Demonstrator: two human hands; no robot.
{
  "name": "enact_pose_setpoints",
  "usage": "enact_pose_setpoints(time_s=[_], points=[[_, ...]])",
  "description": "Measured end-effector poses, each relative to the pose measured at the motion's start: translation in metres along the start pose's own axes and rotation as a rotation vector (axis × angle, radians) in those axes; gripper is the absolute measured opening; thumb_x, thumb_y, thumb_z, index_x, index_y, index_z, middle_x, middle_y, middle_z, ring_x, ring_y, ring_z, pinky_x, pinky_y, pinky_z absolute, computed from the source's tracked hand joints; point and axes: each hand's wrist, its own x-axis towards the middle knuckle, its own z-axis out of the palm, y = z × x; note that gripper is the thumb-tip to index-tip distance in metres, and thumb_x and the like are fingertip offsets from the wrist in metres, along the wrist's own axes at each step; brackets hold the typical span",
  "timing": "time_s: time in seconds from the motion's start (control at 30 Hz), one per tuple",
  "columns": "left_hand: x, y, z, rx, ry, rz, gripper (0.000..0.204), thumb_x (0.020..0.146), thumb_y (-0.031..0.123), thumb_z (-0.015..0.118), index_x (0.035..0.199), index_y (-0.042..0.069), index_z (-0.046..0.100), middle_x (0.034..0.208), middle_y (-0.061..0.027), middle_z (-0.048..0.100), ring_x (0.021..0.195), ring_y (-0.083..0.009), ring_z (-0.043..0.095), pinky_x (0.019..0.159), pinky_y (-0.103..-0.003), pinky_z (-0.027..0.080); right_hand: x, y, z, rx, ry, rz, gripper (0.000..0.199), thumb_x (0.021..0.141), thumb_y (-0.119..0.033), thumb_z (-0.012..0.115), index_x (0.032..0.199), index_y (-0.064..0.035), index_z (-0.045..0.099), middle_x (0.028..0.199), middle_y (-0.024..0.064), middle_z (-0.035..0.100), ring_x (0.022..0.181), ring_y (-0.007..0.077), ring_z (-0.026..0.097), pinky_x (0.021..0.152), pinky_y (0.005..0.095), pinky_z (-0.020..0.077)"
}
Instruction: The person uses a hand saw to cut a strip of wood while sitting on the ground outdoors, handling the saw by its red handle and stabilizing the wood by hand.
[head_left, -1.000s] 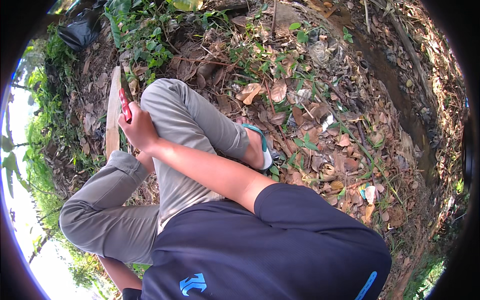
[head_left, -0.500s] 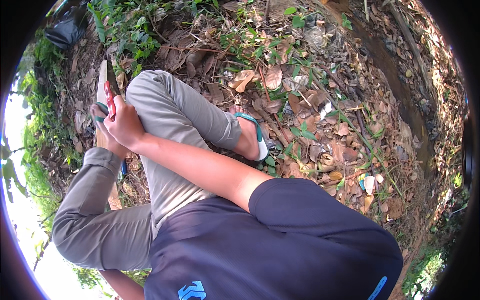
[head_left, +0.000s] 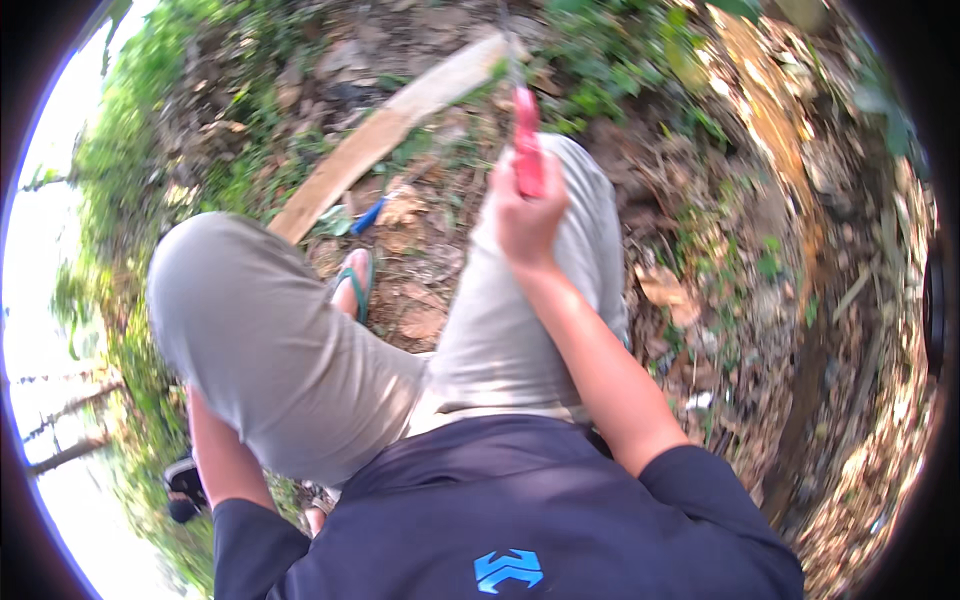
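One right hand [head_left: 527, 215] grips a red handle [head_left: 526, 145] above the wooden plank [head_left: 385, 135].

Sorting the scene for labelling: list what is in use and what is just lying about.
In use:
right hand, closed on red handle
wooden plank, beside the handle; contact unclear

Lying about:
blue object on the ground
dry leaves
sandal on the foot

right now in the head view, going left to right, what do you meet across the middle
black watch-like thing by the left forearm → left knee in grey trousers → teal flip-flop sandal → right hand gripping a red handle → brown dry leaf on the ground
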Motion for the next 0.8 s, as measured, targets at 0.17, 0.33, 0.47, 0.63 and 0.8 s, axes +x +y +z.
enact_pose_setpoints(time_s=[0.17,0.33,0.47,0.63,0.8], points=[[0.069,-0.057,0.019,-0.094,-0.094,0.004,0.033,0.1,0.018,0.064,0.131,0.005,0.063,0.093,-0.0037,0.073,0.074,-0.0084,0.066,0.066,-0.023,0.051,0.007,0.009,0.018,-0.168,-0.038,-0.023,0.011,0.09,0.002,0.067,0.091,-0.0037,0.058,0.08,-0.0007,0.058,0.064,0.0054,0.054,0.058,0.0232,0.0444],[0.125,-0.107,0.029,0.013,-0.127,0.129,0.034,0.094,0.014,0.071,0.127,0.007,0.067,0.09,-0.003,0.07,0.074,-0.0089,0.063,0.07,-0.026,0.055,0.001,0.002,0.043,-0.206,-0.085,0.133,0.011,0.088,0.005,0.066,0.09,-0.0038,0.059,0.08,-0.0019,0.056,0.069,0.005,0.053,0.063,0.021,0.0431],[0.198,-0.126,0.055,0.032,-0.1,0.355,0.037,0.09,0.013,0.074,0.126,0.006,0.067,0.102,-0.0082,0.072,0.084,-0.0158,0.069,0.078,-0.031,0.056,0.001,0.001,0.07,-0.278,-0.097,0.152,0.008,0.089,0.004,0.063,0.09,-0.0024,0.059,0.082,0.0004,0.058,0.07,0.0062,0.055,0.066,0.0226,0.0454],[0.241,-0.115,0.097,-0.067,-0.096,0.393,0.038,0.09,0.014,0.075,0.127,0.009,0.067,0.117,-0.0064,0.069,0.1,-0.0161,0.067,0.084,-0.033,0.055,-0.002,0.023,0.099,-0.322,-0.16,0.114,0.006,0.088,0.004,0.063,0.09,-0.0015,0.06,0.084,0.0015,0.061,0.072,0.0069,0.057,0.066,0.0228,0.0462],[0.235,-0.106,0.116,-0.099,0.001,0.407,0.037,0.086,0.014,0.075,0.122,0.007,0.068,0.114,-0.0119,0.066,0.103,-0.0254,0.066,0.092,-0.038,0.053,0.002,0.046,0.113,-0.389,-0.219,0.075,0.004,0.089,0.002,0.064,0.092,0.0,0.061,0.082,0.0021,0.062,0.072,0.0076,0.058,0.065,0.0229,0.0462]])
